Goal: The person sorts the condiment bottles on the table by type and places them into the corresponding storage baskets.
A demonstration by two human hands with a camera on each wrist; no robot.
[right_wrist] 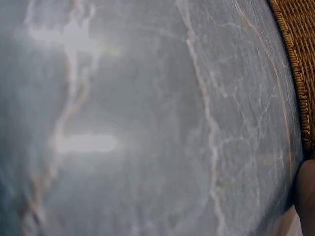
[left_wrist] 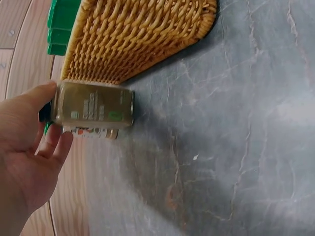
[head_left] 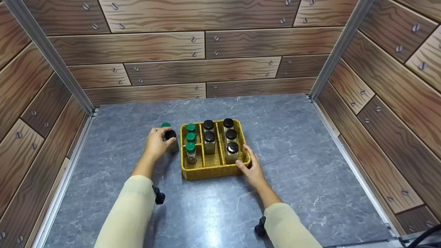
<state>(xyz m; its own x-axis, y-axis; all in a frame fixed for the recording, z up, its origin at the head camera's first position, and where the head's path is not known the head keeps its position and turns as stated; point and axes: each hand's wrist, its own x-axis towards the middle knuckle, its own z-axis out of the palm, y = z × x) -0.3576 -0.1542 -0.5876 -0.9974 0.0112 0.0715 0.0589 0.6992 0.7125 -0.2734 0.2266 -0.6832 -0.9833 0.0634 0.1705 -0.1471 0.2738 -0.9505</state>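
Just left of a yellow wicker basket (head_left: pixel 213 172), my left hand (head_left: pixel 156 143) holds a square glass spice jar (head_left: pixel 173 147) by its black lid, thumb on one side and fingers on the other. In the left wrist view this jar (left_wrist: pixel 96 104) shows brownish contents and printed lettering, close beside the basket wall (left_wrist: pixel 138 37). A green-capped bottle (head_left: pixel 165 124) stands behind it, partly hidden. My right hand (head_left: pixel 255 174) grips the basket's front right corner, thumb at the front rim and fingers along the right side. Only part of that hand (right_wrist: pixel 306 194) enters the right wrist view.
Dividers split the basket into compartments. Green-capped bottles (head_left: pixel 191 148) occupy its left side, and black-lidded jars (head_left: pixel 209 137) fill parts of the middle and right columns (head_left: pixel 231 135). A grey marbled table (head_left: pixel 296 151) lies beneath, enclosed by wood-patterned walls (head_left: pixel 165 44).
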